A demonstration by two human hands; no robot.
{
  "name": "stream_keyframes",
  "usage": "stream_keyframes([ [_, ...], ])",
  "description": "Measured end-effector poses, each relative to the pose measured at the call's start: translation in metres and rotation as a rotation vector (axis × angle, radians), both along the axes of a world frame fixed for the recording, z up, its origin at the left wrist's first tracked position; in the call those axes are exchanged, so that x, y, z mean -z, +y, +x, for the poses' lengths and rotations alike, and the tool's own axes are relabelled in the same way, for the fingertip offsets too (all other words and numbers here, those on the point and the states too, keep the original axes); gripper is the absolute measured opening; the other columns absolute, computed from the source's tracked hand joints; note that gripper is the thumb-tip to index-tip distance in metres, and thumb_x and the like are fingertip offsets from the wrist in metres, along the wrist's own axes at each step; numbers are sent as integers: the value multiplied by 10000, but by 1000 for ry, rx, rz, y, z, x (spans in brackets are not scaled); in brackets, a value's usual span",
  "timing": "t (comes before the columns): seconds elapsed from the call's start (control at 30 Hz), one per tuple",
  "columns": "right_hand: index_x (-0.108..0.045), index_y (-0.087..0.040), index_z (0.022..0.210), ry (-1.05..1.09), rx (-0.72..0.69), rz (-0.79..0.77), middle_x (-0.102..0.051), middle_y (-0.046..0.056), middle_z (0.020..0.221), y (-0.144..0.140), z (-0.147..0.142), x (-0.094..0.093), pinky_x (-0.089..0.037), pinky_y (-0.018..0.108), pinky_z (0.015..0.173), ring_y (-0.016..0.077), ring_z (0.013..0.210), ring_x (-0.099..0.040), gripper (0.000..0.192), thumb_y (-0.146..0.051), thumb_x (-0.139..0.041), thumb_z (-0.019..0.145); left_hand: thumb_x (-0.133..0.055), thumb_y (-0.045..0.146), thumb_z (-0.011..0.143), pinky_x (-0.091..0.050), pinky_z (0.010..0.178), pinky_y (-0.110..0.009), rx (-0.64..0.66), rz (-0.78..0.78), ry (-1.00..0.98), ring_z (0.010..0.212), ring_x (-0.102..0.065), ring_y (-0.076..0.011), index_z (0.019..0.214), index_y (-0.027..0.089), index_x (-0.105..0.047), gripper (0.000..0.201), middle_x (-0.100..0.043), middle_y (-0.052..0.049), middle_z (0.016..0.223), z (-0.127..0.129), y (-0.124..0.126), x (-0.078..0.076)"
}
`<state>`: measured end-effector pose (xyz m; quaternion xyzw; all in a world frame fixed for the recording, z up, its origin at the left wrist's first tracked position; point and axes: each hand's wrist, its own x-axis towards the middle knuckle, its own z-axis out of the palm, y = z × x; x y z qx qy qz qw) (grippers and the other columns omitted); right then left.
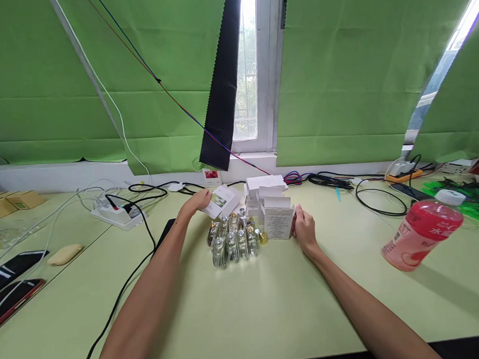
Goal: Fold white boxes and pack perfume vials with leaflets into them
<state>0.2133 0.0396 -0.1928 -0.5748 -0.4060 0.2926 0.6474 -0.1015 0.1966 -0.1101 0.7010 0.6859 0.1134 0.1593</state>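
Note:
My left hand (199, 200) pinches the left edge of a white printed carton (221, 201), which is tilted above the table behind the bottles. On the right, my right hand (305, 228) has its fingers closed at the side of an open white carton (278, 224) with small text on its front and its top flaps up. Several small clear glass bottles (233, 246) with metallic tops stand in a tight group between my hands. A gold cap (263, 238) sits between the bottles and the open carton. More white cartons (265, 183) are stacked behind it, partly hidden.
A pink drink bottle (422, 231) leans at the right. Black cables (330, 181) run along the back. A power strip (119, 214), phones (16, 304) and a beige oval object (65, 254) lie left. Green plastic parts (471, 204) lie far right.

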Motion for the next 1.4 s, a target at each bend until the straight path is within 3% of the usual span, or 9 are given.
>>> stream_keyframes([
  [0.23, -518, -226, 603, -20, 5, -5, -478, -30, 437, -1, 0, -2, -328, 289, 414, 140, 410, -425, 625, -743, -381, 926, -628, 369, 975, -578, 924, -456, -19, -19, -93, 1101, -650, -240, 1293, 162, -596, 381, -625, -112, 1291, -9, 0, 1],
  [0.4, -539, -219, 634, -40, 23, 7, -493, -26, 470, -1, 1, 0, -334, 297, 442, 146, 421, -424, 616, -731, -374, 933, -628, 372, 975, -582, 916, -449, -62, 90, -133, 1088, -654, -233, 1288, 162, -599, 378, -630, -109, 1280, -7, -12, -8],
  [0.5, -572, -207, 703, -58, 77, 44, -522, -22, 547, -1, 1, 0, -358, 297, 496, 147, 462, -443, 574, -686, -376, 952, -595, 369, 992, -579, 856, -401, -91, 225, -145, 980, -670, -204, 1183, 141, -632, 300, -673, -89, 1142, -1, -22, -17],
  [0.6, -585, -209, 798, -70, 161, 95, -516, -23, 623, -3, 1, -2, -366, 295, 544, 154, 519, -461, 480, -586, -358, 990, -464, 237, 1014, -495, 763, -345, -125, 420, -160, 913, -667, -266, 956, 157, -634, 197, -692, -119, 943, 9, -32, -28],
  [0.73, -525, -228, 876, -73, 282, 166, -498, -23, 709, -8, 0, -8, -367, 298, 587, 162, 589, -473, 337, -489, -357, 1004, -393, 224, 1018, -401, 719, -328, -150, 650, -202, 827, -634, -263, 923, 194, -555, 190, -657, -95, 863, 26, -51, -43],
  [0.9, -460, -237, 914, -124, 361, 316, -542, -12, 812, -17, -10, -14, -387, 299, 617, 146, 597, -470, 256, -467, -385, 998, -334, 282, 1056, -337, 642, -306, -156, 854, -275, 623, -501, -187, 913, 210, -474, 214, -519, -7, 687, 48, -84, -56],
  [1.0, -461, -236, 891, -173, 297, 385, -503, -36, 730, -23, -23, -13, -393, 287, 609, 143, 588, -468, 263, -466, -398, 1002, -389, 360, 1057, -283, 555, -282, -36, 1034, -460, 495, -383, -131, 847, 222, -427, 254, -398, 54, 581, 61, -113, -59],
  [1.2, -535, -218, 866, -283, 25, 560, -549, 3, 770, -37, -45, -11, -382, 274, 556, 137, 595, -485, 292, -373, -354, 1033, -418, 455, 1051, -219, 420, -236, 147, 1103, -613, 382, -338, -89, 867, 229, -424, 292, -355, 93, 513, 85, -179, -47],
  [1.4, -587, -209, 1074, -281, -64, 739, -543, 5, 791, -46, -53, -14, -408, 285, 547, 135, 584, -486, 233, -314, -389, 1010, -445, 298, 1045, -183, 356, -187, 255, 1106, -674, 322, -301, -63, 960, 237, -415, 109, -401, 116, 507, 95, -212, -3],
])
